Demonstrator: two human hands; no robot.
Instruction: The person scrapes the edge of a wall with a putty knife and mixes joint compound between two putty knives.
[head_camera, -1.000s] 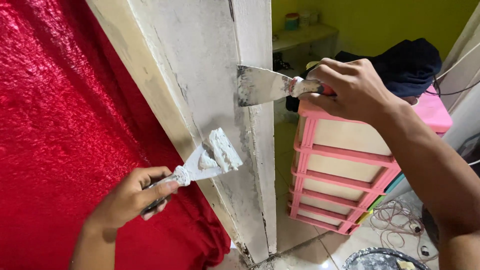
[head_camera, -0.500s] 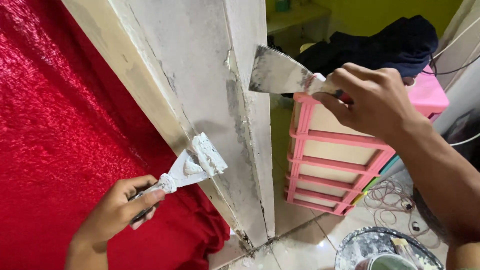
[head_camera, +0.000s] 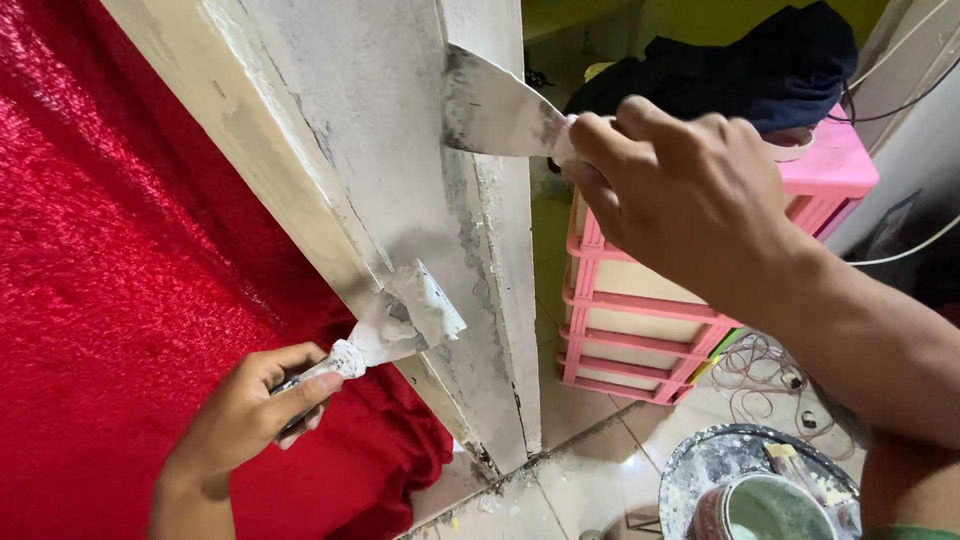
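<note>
Left hand (head_camera: 250, 410) is clamped on a small putty-caked filling knife (head_camera: 405, 320) — blade angled up-right from the grip, resting by the grey-white door frame post (head_camera: 400, 150). Right hand (head_camera: 680, 190) is clenched on a wider steel scraper (head_camera: 495, 110) — blade running left from the grip, edge touching the post.

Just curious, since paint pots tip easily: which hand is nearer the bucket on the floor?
Right. The right hand is up above the bucket, holding a scraper against the wall; the left hand is far across, beside the red cloth.
</note>
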